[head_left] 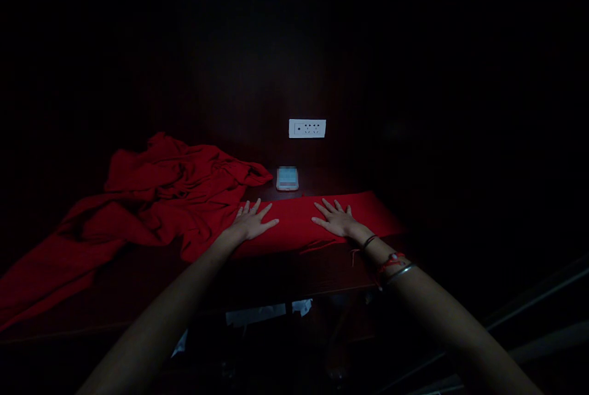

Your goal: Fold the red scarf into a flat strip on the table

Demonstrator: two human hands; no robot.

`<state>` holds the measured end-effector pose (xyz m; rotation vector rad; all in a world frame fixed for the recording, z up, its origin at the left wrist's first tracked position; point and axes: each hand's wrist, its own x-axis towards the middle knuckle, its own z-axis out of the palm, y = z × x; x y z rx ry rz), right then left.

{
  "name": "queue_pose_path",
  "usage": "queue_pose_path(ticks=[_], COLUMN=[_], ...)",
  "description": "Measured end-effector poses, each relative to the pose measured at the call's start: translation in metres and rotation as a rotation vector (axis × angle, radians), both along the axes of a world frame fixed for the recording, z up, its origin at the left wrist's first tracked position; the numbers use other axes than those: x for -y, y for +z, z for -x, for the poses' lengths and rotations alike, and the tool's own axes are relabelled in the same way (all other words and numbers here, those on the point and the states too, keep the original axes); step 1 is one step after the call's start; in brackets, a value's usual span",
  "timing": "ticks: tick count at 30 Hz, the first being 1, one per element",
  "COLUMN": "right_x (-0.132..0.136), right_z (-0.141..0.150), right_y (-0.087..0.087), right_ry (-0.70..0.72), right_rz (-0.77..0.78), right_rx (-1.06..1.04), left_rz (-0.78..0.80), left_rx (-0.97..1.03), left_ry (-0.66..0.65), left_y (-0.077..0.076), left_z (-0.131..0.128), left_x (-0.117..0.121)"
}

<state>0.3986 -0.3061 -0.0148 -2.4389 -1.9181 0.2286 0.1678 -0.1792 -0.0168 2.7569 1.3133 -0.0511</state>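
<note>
A long red cloth (294, 217) lies across a dark table, its right part spread flat in a strip. My left hand (251, 222) rests palm down on it, fingers spread, where the flat strip meets the bunched part. My right hand (335, 220) presses flat on the strip farther right, fingers also apart. Both hands touch the cloth and hold nothing. To the left the same red fabric lies in a loose, wrinkled heap (179, 180), with one end trailing toward the table's front left. Loose red threads hang by the strip's near edge.
Behind the strip lies a phone (288, 178) with a lit screen. A white socket panel (307, 129) is on the dark wall. The dark table's front edge (322, 292) runs below my hands, with pale paper-like pieces (255, 314) beneath. Much of the surroundings is too dark to make out.
</note>
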Motion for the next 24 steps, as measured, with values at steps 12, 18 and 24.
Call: queue_pose_path(ticks=[12, 18, 24], right_x=[-0.021, -0.010, -0.007], right_z=[-0.014, -0.016, -0.014], right_y=[0.007, 0.018, 0.021], right_ry=[0.040, 0.105, 0.109], right_rz=[0.002, -0.101, 0.068], right_rx=[-0.033, -0.118, -0.102], left_rz=[0.059, -0.025, -0.003], left_rx=[0.029, 0.051, 0.065], left_ry=[-0.161, -0.223, -0.353], left_y=[0.004, 0.003, 0.003], left_z=[-0.029, -0.024, -0.034], left_x=[-0.001, -0.001, 0.014])
